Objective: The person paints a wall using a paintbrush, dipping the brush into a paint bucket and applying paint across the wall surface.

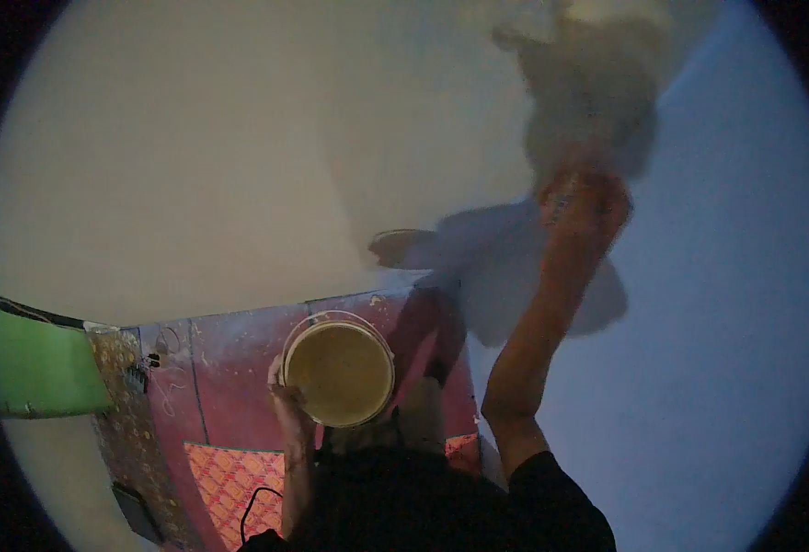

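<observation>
My left hand (286,394) grips the side of a round bucket (340,373), held in front of my body. The bucket has a pale rim, a thin wire handle and yellowish-beige contents, which look like paint. My right arm reaches up to the wall, and my right hand (590,198) is closed and blurred close to its surface. Something with light and dark streaks shows at its fingers, too smeared to name. Around that hand the beige wall (193,166) meets a blue wall (699,322), with dark shadows across both.
Below is a reddish floor (248,368) with pale specks and an orange patterned mat (234,483). At the left are a green surface (41,359), a brown patterned strip (114,368) and a dark flat object (136,512). A thin cable lies on the floor.
</observation>
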Available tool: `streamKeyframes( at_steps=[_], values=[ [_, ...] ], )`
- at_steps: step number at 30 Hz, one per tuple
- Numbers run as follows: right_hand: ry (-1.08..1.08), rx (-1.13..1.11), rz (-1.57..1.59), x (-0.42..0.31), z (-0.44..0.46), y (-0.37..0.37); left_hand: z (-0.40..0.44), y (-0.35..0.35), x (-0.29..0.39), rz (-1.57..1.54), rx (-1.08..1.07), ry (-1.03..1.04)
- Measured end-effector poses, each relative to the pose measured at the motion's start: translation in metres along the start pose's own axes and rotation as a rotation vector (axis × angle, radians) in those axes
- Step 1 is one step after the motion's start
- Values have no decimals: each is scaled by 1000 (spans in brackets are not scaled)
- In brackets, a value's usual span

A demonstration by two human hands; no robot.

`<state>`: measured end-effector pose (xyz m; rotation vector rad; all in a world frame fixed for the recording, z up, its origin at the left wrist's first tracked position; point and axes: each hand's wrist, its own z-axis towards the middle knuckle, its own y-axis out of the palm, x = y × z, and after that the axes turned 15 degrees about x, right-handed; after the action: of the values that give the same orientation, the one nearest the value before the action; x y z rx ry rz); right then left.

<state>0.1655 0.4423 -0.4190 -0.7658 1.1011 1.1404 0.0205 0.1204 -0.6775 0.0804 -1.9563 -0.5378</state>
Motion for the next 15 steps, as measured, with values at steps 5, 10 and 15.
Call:
streamKeyframes(
  at_steps=[5, 10, 15],
  values=[
    [-213, 184, 426, -32, 17, -13, 0, 3, 8, 55, 14, 22],
    [-114, 239, 517, -32, 15, -17, 1, 6, 4, 84, -48, 146],
    [-226, 153, 419, -26, 11, -20, 8, 2, -2, 91, -1, 72]
  ],
)
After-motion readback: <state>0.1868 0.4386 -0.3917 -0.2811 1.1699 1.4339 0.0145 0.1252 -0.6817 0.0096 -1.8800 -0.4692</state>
